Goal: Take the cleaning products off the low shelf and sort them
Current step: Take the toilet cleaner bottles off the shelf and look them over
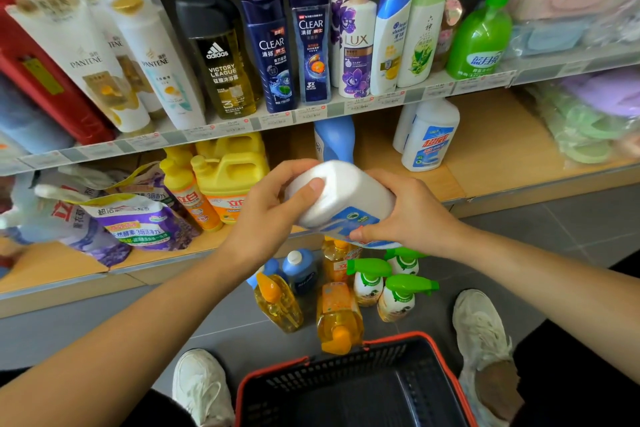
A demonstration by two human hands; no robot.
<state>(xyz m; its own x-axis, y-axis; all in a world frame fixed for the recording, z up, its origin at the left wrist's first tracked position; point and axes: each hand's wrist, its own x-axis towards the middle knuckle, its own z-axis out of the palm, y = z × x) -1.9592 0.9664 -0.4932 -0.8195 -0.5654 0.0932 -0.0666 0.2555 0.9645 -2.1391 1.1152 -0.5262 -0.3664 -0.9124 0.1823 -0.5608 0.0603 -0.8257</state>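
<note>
Gripping the white plastic bottle with a blue label [341, 199] tilted above the floor group, left hand [273, 215] and right hand [405, 215] both clasp it, apparently for controlled sorting placement.

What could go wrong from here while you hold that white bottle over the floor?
The white bottle, held tilted by the left hand and right hand, could slip onto the spray bottles below and topple them. The orange bottles crowd the basket, so setting it down may knock one over.
</note>
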